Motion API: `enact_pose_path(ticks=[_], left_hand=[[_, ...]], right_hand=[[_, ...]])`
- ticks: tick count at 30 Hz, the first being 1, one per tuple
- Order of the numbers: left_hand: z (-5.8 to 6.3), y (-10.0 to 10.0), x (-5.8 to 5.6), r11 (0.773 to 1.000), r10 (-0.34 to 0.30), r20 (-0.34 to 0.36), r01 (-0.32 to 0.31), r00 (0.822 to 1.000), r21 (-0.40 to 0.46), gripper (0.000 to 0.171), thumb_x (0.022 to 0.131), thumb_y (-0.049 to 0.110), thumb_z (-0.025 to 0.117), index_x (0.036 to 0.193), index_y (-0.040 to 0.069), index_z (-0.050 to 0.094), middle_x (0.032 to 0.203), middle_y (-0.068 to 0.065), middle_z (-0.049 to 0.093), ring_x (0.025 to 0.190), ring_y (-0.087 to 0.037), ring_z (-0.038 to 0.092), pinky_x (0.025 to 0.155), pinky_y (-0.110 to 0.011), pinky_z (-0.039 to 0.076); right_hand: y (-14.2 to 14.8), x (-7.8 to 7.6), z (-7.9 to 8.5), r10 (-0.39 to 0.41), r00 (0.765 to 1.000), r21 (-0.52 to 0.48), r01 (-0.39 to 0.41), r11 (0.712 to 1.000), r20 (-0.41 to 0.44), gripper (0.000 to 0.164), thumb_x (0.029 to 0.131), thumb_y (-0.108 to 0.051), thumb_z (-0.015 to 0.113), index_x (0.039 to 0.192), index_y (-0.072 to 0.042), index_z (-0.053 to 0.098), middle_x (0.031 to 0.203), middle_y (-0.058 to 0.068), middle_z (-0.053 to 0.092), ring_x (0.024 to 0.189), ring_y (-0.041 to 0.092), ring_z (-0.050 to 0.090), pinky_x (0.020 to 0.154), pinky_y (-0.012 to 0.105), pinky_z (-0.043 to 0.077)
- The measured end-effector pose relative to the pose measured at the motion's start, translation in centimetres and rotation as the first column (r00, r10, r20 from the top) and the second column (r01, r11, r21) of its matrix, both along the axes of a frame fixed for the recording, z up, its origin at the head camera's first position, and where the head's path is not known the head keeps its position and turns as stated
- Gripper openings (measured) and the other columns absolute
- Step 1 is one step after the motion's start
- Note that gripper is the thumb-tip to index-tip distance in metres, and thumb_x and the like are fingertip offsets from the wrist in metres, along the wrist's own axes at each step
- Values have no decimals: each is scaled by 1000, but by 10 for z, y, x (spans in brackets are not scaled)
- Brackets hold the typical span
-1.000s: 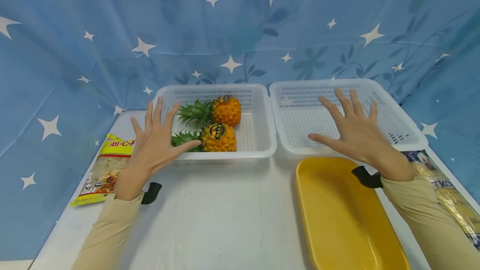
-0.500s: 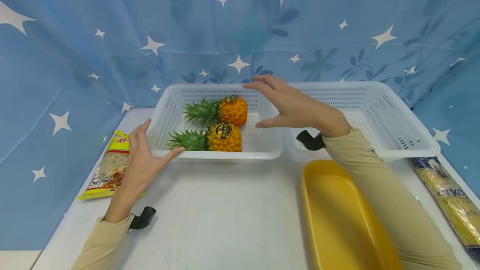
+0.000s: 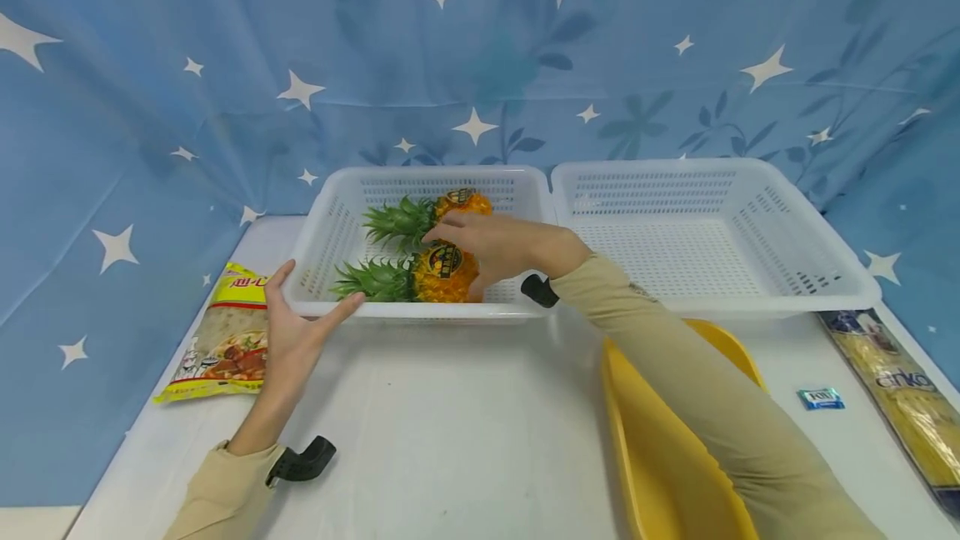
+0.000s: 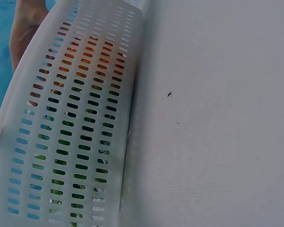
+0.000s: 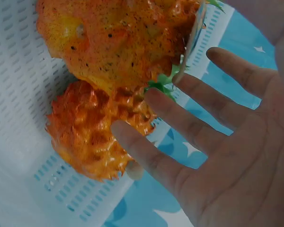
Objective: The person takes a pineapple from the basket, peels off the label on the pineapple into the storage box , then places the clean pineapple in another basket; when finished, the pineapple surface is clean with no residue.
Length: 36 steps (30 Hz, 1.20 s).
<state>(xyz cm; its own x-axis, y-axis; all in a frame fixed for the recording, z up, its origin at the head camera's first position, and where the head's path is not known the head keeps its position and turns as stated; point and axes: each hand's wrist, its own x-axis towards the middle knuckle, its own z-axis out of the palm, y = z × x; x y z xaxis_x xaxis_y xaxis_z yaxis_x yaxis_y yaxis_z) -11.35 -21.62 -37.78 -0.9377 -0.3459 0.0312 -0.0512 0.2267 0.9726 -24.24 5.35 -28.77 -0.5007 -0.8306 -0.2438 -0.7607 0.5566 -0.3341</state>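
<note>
My right hand (image 3: 502, 244) has swung over the near pineapple (image 3: 430, 286).
Its fingers are spread, with that fruit within reach along the basket's (image 3: 420, 310) front edge; my left hand (image 3: 291, 340), fingers apart, is at its front-left corner.

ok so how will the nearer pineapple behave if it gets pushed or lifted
The nearer pineapple could roll if pushed, since it looks rounded and lies on its side. Its crown would probably bend, its leaves being thin and splayed. The bumpy skin should offer some grip.
</note>
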Motion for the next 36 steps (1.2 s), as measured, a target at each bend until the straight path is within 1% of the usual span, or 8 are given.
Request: enact_pose_path(ticks=[3,9,13,19,23,26,29,36], left_hand=[[-1,0,0,1000,1,-9,-1,1000,20,103,90,17,85,165,21,14,156,-15,38,134,-28,45,97,-30,42],[-2,1,-1,999,-9,-25,10,1000,36,102,90,15,84,165,21,14,156,-15,38,136,-28,44,96,-25,43],[-1,1,-2,999,-11,-16,12,1000,30,102,90,16,84,165,22,14,157,-16,36,137,-29,44,97,-28,42],[-1,1,-1,999,-13,1,13,1000,35,102,91,18,83,165,24,13,159,-16,33,136,-29,44,96,-30,42],[-1,0,-1,1000,-3,5,3,1000,15,102,91,22,84,165,24,13,157,-15,35,123,-25,47,92,-30,43],[-1,0,-2,1000,1,10,-1,1000,-8,102,91,24,84,165,24,14,154,-16,37,111,-22,46,87,-30,43],[-1,0,-1,1000,1,17,-1,1000,-19,102,91,25,84,165,24,13,153,-16,37,106,-20,45,84,-30,43],[-2,0,-1,1000,-12,0,12,1000,9,100,92,21,83,164,23,14,154,-16,38,120,-23,47,88,-26,45]], right_hand=[[-8,0,-4,-13,999,36,12,999,33,96,87,-24,88,164,-15,31,163,13,32,139,31,47,109,45,47],[-13,-2,-8,-39,996,95,31,995,84,98,90,-24,85,166,-15,25,170,14,22,149,32,38,116,49,41],[-16,-5,-8,-65,992,137,50,989,104,99,91,-22,84,168,-16,21,173,14,13,153,32,32,117,49,40],[-23,-8,-9,-84,992,184,67,981,90,97,91,-22,84,167,-17,24,174,13,9,156,31,27,118,48,38],[-27,-9,-8,-72,996,184,60,981,60,95,91,-22,85,166,-16,27,174,13,12,157,30,25,119,47,38],[-27,-9,-8,-74,995,177,62,982,63,93,90,-20,86,164,-16,30,173,12,16,153,29,32,116,45,41],[-28,-8,-7,-80,993,168,65,984,84,90,89,-17,86,161,-16,32,170,11,22,145,27,43,112,43,44],[-28,-6,-7,-93,991,170,75,983,100,87,89,-17,86,157,-16,32,160,11,40,126,22,56,107,40,48]])
